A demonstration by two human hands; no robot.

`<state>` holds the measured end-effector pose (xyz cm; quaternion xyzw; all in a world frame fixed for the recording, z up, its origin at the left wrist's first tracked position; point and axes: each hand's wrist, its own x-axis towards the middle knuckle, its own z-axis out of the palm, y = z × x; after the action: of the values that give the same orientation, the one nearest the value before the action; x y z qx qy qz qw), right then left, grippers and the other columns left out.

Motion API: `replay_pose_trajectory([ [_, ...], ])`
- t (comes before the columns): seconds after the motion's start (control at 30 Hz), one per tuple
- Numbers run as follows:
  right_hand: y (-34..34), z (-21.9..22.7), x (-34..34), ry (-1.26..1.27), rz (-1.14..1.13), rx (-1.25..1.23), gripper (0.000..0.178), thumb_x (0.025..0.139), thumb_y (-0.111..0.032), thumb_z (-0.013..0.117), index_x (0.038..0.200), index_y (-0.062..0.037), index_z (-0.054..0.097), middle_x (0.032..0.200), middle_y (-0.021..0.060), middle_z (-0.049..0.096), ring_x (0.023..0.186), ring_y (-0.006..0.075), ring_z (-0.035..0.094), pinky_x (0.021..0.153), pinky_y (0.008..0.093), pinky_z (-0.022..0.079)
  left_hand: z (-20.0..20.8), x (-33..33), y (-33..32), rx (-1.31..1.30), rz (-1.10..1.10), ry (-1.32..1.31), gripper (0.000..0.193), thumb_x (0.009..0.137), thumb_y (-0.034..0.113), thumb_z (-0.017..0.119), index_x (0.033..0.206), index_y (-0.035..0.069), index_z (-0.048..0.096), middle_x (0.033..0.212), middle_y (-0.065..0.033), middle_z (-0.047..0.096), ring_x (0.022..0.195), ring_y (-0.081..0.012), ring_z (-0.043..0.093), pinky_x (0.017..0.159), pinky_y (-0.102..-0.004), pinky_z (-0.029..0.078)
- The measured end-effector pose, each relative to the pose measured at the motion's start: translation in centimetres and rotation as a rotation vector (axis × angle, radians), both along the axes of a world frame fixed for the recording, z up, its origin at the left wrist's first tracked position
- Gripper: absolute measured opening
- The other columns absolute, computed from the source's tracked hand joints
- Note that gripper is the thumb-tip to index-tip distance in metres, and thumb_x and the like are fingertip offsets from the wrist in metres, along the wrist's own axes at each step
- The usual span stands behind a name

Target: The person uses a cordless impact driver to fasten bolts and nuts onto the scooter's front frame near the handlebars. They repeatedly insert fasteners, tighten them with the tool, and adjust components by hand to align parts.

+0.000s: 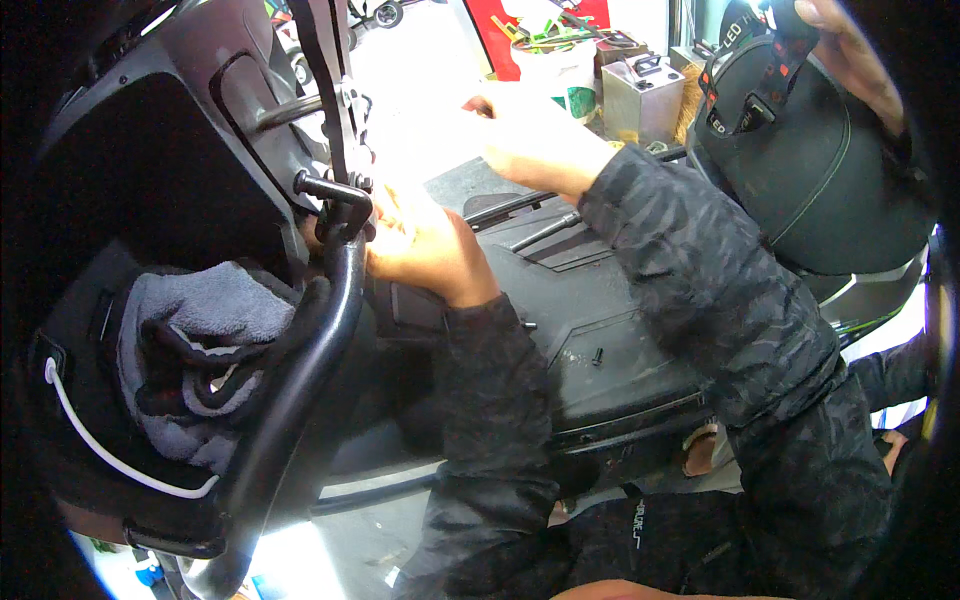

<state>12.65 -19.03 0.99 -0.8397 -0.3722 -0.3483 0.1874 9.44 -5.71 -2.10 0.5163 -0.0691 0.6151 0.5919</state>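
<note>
Dark patterned sleeves (pixel 700 270) rise from five and six o'clock. My left hand (pixel 430 250), toward ten, sits beside the black tubular bar (pixel 312 365), which runs down to eight; my right hand (pixel 545 140) is at one. Glare washes out both sets of fingers; I cannot tell their opening or hold. Scuffed black floorboard (pixel 580 310) carries a loose screw (pixel 598 356) at four; a white bucket (pixel 555 75) and metal canister (pixel 640 105) stand toward one.

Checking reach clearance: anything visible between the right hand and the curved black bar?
Yes, partly: the left hand is at the curved black bar, on the side toward the right hand. Glare washes out the gap between the hands, so I can't rule out more there.
</note>
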Motion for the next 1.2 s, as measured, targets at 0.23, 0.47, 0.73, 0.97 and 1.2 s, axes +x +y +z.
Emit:
replay_pose_trajectory([
  [0.23,-0.6,-1.9,-3.6,1.011,0.427,0.965,0.046,0.105,-0.016,0.063,0.139,0.0144,0.052,0.117,0.0198,0.072,0.105,0.0232,0.073,0.093,0.0324,0.060,-0.6,-0.3,0.5,0.208,0.217,0.070,0.021,0.097,-0.006,0.059,0.116,-0.013,0.065,0.108,-0.0205,0.072,0.097,-0.0245,0.068,0.088,-0.0340,0.055],
  [0.47,0.9,1.4,-3.8,0.428,0.546,0.641,0.028,0.104,-0.021,0.067,0.117,0.0020,0.074,0.103,0.0119,0.077,0.092,0.0182,0.075,0.087,0.0323,0.061,0.9,-0.6,-0.9,-0.056,-0.112,-0.005,0.017,0.100,0.005,0.067,0.101,-0.011,0.073,0.097,-0.0162,0.077,0.085,-0.0183,0.072,0.082,-0.0326,0.057],
  [0.73,2.5,2.6,-3.1,0.291,0.420,0.565,0.028,0.104,-0.017,0.064,0.126,0.0002,0.071,0.111,0.0131,0.076,0.098,0.0194,0.074,0.092,0.0340,0.059,2.0,-1.6,-1.4,-0.095,-0.154,0.165,0.023,0.102,0.012,0.063,0.096,-0.007,0.074,0.092,-0.0095,0.075,0.083,-0.0186,0.069,0.080,-0.0317,0.054],
  [0.97,2.2,2.3,-2.8,1.033,0.902,1.024,0.030,0.101,-0.012,0.068,0.128,0.0014,0.068,0.124,0.0150,0.073,0.112,0.0222,0.071,0.101,0.0345,0.057,1.9,-1.6,-1.1,-0.247,-0.447,0.045,0.017,0.103,0.007,0.058,0.100,-0.007,0.067,0.108,-0.0142,0.072,0.101,-0.0216,0.068,0.097,-0.0326,0.051],
  [1.2,2.8,2.3,-2.6,1.181,0.996,1.248,0.032,0.104,-0.013,0.066,0.132,0.0017,0.062,0.124,0.0156,0.071,0.111,0.0230,0.072,0.097,0.0337,0.059,2.8,-2.8,-1.7,-0.437,-0.609,0.067,0.012,0.095,0.002,0.065,0.101,-0.009,0.067,0.121,-0.0200,0.071,0.112,-0.0241,0.068,0.101,-0.0323,0.051],
])
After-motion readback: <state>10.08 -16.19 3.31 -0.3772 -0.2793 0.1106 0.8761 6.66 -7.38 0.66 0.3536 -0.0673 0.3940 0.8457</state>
